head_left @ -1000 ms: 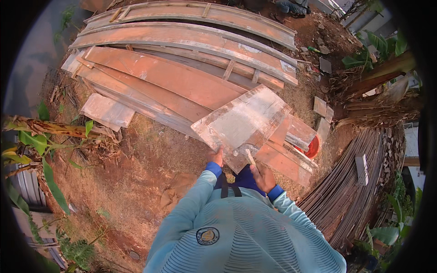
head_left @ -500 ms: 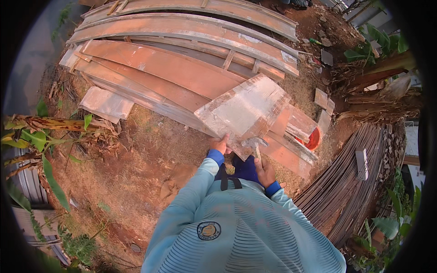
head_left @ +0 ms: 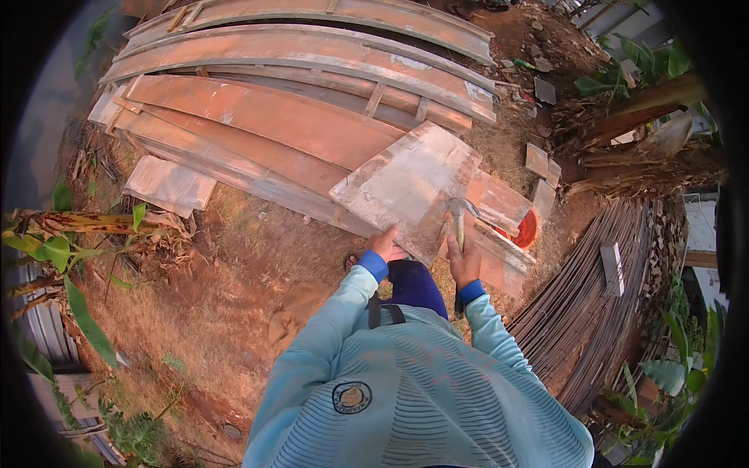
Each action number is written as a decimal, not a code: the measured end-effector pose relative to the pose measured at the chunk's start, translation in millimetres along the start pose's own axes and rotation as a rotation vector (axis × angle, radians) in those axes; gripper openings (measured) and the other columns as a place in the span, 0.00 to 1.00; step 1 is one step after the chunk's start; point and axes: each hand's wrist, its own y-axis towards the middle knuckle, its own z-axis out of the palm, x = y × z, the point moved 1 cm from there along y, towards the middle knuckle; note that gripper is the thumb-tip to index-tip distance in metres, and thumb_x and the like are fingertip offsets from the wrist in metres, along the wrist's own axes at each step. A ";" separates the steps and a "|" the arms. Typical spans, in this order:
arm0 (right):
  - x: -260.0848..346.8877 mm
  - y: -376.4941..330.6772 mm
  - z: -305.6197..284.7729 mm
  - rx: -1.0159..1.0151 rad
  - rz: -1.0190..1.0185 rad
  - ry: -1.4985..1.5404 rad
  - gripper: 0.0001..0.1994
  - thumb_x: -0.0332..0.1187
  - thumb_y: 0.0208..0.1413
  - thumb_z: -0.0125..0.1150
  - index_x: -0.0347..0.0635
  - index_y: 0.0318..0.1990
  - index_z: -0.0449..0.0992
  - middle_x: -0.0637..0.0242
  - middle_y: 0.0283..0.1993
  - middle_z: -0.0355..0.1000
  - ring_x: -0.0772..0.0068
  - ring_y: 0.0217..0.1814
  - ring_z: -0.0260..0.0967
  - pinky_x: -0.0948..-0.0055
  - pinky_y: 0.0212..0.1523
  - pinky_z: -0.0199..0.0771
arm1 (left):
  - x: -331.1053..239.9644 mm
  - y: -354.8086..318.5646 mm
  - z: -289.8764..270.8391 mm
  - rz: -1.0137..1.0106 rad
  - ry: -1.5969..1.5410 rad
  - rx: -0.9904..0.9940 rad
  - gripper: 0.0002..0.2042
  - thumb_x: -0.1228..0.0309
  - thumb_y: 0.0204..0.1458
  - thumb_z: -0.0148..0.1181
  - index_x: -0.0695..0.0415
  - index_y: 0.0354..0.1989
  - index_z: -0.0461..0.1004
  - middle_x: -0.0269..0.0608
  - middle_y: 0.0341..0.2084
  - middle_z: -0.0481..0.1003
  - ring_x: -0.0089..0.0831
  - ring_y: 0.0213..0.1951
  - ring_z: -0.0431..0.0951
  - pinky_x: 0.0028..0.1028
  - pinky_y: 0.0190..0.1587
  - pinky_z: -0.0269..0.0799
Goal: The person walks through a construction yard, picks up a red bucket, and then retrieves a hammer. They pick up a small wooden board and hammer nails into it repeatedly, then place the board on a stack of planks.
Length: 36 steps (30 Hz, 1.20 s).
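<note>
Seen from the wearer's head, a person in a pale blue top stands on dry, reddish ground. The left grip pinches the near left edge of a worn, greyish board, which slants in front of the body, its near corner over a dark blue trouser leg. The right grip is wrapped firmly round the handle of a claw hammer, head upward.

Half a second ago the hammer's head was over the board's near corner; now it has moved away to the right and sits by the board's right edge. That leaves the corner uncovered between the two grips, with the board still steadied by the left. Whether the hammer touches anything is unclear.

Just right of the board, beyond the hammer, is a red bucket, partly hidden by planks; its contents cannot be made out. Long orange-brown panels lie stacked beyond, and thin rods lie bundled at right.
</note>
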 end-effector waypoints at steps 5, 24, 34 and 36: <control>-20.5 0.3 -0.6 -0.103 0.033 -0.155 0.18 0.44 0.53 0.62 0.33 0.30 0.71 0.63 0.19 0.68 0.68 0.21 0.67 0.67 0.25 0.67 | 5.5 -21.7 20.9 0.025 0.069 -0.018 0.24 0.63 0.55 0.55 0.67 0.54 0.61 0.59 0.44 0.72 0.50 0.41 0.78 0.43 0.39 0.79; 31.3 32.6 -38.3 0.152 0.096 0.071 0.17 0.42 0.62 0.47 0.36 0.29 0.70 0.69 0.18 0.64 0.77 0.20 0.62 0.72 0.21 0.61 | -2.8 11.8 -11.1 0.247 -0.062 -0.129 0.20 0.74 0.45 0.63 0.66 0.47 0.67 0.49 0.40 0.73 0.40 0.37 0.78 0.36 0.36 0.79; 93.8 82.0 70.2 0.579 -0.348 -0.250 0.19 0.43 0.64 0.43 0.34 0.33 0.71 0.50 0.24 0.69 0.49 0.26 0.68 0.63 0.29 0.67 | -13.0 5.7 4.7 0.234 -0.065 -0.211 0.17 0.76 0.48 0.58 0.67 0.46 0.68 0.52 0.38 0.75 0.44 0.34 0.79 0.39 0.34 0.81; 83.0 88.9 80.0 0.719 -0.281 -0.350 0.21 0.46 0.63 0.43 0.34 0.32 0.72 0.46 0.26 0.71 0.45 0.29 0.70 0.61 0.32 0.68 | -10.4 5.1 3.2 0.257 -0.051 -0.219 0.16 0.76 0.48 0.58 0.67 0.46 0.68 0.52 0.37 0.75 0.44 0.34 0.80 0.39 0.32 0.81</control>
